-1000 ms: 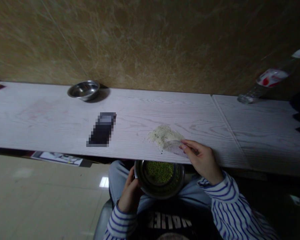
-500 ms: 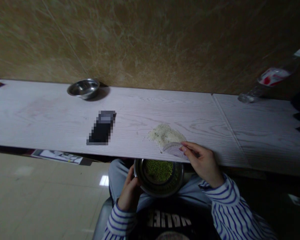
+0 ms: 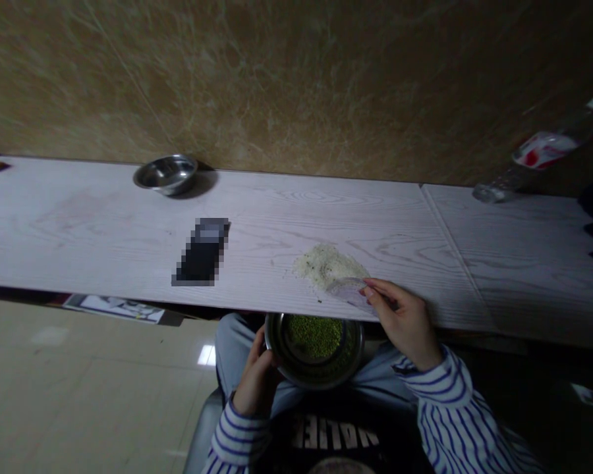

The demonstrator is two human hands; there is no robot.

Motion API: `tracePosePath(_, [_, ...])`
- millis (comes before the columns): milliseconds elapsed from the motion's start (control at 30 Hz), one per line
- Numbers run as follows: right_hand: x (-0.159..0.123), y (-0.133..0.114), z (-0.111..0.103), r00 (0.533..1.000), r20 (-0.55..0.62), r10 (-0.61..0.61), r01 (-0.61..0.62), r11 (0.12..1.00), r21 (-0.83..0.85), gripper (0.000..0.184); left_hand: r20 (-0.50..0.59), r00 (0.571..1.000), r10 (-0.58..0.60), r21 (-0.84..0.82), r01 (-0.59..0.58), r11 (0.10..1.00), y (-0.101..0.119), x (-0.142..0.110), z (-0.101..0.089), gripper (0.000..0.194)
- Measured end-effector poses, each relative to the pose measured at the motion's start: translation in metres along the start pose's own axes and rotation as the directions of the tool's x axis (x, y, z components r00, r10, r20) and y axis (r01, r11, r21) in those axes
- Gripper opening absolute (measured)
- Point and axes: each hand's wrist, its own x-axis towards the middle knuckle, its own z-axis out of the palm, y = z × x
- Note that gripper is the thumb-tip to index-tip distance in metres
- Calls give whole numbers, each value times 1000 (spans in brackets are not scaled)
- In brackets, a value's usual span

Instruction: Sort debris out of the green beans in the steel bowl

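My left hand [image 3: 257,378] grips the rim of a steel bowl [image 3: 281,359] held on my lap just under the table's front edge; green beans [image 3: 315,334] fill its middle. My right hand [image 3: 400,319] rests on the table edge, its fingers pinched on a small clear plastic scoop [image 3: 346,289]. The scoop touches the near side of a pile of white grains [image 3: 326,263] with a few dark specks, spread on the pale wooden table [image 3: 103,230].
An empty steel bowl [image 3: 167,174] stands at the back left by the marbled wall. A dark flat object [image 3: 201,251], blurred out, lies left of the grains. A plastic bottle [image 3: 534,158] leans at the far right. Tiled floor lies below left.
My right hand and the scoop have shifted very slightly up and to the right along the grain pile. The bowl on my lap has barely moved.
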Motion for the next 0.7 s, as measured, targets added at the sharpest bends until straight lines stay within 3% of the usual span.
tracePosePath(400, [3,-5,15,991,86,-99,101,995,-18,25,5,999,38,-8,-38,999,-2,2,-4,63])
tracePosePath(567, [12,-2,26,990,34,-135,136,991,-19,25,-19,999,29,-1,-29,1000,-1,3,-5,69])
tracePosePath(700, [13,-3,18,994,-28,-110,109,994,-27,24,-31,999,21,11,-20,1000,0,3,-4,76])
